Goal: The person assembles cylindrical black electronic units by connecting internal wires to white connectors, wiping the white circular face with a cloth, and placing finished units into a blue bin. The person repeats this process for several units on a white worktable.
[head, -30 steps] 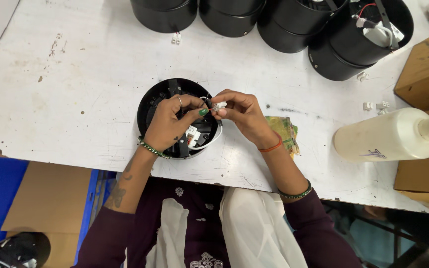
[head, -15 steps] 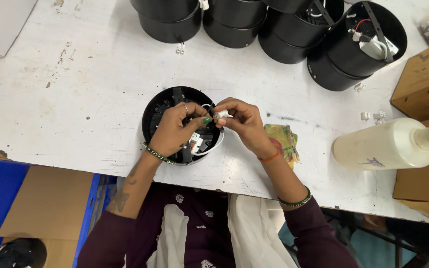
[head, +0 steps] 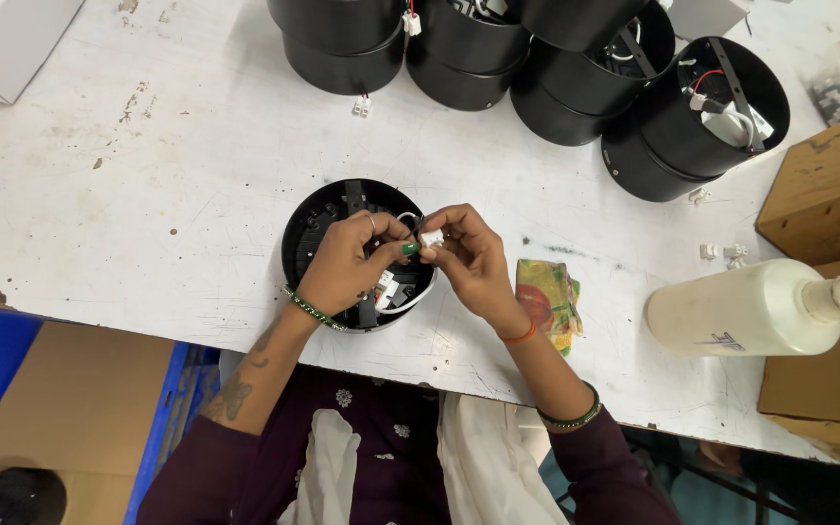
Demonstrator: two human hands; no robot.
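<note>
Fingers of both hands, left hand (head: 347, 264) and right hand (head: 473, 262), are pinching a small white connector (head: 431, 237) together. They are working over a round black housing (head: 315, 226) (open side up) on the white table (head: 148, 194).

Our left hand (head: 347, 264) covers the middle of the open black housing (head: 315, 226), so we cannot see most of what sits inside it. The small white connector (head: 431, 237) is mostly pinched between our fingers (head: 410, 249), its shape too small to tell. The black housings (head: 342, 44) at the top are cut off by the picture's edge, as are the cardboard boxes (head: 828, 190) at the right.
</note>
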